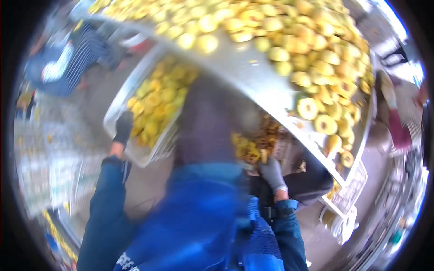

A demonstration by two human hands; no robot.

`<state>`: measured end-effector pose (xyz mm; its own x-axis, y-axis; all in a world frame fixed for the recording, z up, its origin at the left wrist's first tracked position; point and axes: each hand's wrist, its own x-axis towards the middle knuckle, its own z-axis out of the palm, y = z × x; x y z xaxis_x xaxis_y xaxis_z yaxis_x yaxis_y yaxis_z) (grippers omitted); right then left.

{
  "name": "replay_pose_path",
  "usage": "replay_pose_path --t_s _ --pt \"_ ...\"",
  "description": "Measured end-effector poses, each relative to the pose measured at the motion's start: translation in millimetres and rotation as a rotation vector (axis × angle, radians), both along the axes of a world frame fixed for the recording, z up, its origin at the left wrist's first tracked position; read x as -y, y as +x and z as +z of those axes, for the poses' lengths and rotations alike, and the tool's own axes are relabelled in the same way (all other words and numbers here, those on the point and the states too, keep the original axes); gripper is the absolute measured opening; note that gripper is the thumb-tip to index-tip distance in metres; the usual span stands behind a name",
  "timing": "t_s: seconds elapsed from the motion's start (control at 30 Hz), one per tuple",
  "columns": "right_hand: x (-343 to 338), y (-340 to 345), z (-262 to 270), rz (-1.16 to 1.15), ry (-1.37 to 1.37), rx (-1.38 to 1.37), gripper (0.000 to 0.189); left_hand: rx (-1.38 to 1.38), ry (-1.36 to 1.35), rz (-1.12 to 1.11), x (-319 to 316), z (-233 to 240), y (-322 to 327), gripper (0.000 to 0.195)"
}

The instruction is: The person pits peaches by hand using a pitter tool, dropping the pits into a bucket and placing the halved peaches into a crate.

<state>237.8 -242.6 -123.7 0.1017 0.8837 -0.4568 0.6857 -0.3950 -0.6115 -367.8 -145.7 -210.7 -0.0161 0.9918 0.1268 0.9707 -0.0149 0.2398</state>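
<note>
My left hand [124,127], in a dark grey glove, is at the near left rim of a white plastic crate [115,98] full of yellow halved fruit [154,101]. Whether its fingers grip the rim is hard to tell. My right hand [272,173], in a lighter grey glove, holds a small yellow fruit piece [264,155] at its fingertips. Just beyond it lie yellow fruit pieces [245,147] and brown scraps [271,130], low beside the table. Blur softens the picture.
A metal table [251,81] heaped with pitted fruit halves [322,61] spans the upper right, its raised edge running diagonally. A white basket [352,189] and a bucket [334,220] stand below its corner. Other people [64,64] sit at the upper left and right.
</note>
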Motion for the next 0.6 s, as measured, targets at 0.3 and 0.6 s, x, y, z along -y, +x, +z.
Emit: replay_pose_path --t_s 0.3,0.6 --pt "8 4 -9 -0.115 0.065 -0.086 0.039 0.359 0.325 -0.857 -125 205 406 0.029" --pt "37 2 18 -0.281 0.295 -0.125 0.029 0.377 0.011 -0.961 -131 158 565 0.047"
